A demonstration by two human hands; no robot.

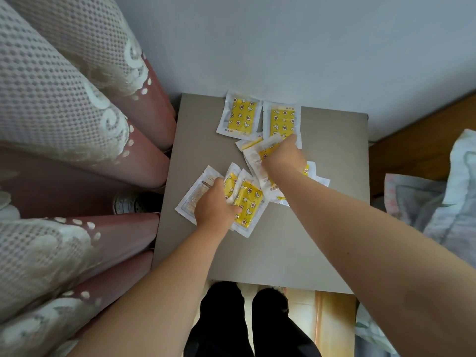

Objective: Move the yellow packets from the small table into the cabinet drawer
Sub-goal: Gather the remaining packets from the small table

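Several yellow packets in clear wrappers lie on the small grey table (322,228). My left hand (215,206) grips a fanned bunch of packets (248,202) at the table's middle left, one of them turned pale side up. My right hand (283,155) holds another bunch of packets (260,155) near the table's centre, with more packets partly hidden under the wrist. Two single packets lie flat by the wall, one packet (239,115) on the left and a second packet (282,122) touching my right fingertips. No drawer is in view.
A pink curtain with white lace (77,140) hangs close along the table's left side. A shoe (134,202) shows under it. Bedding (438,197) and a wooden bed edge (412,143) lie to the right. My legs (244,325) stand at the table's front edge.
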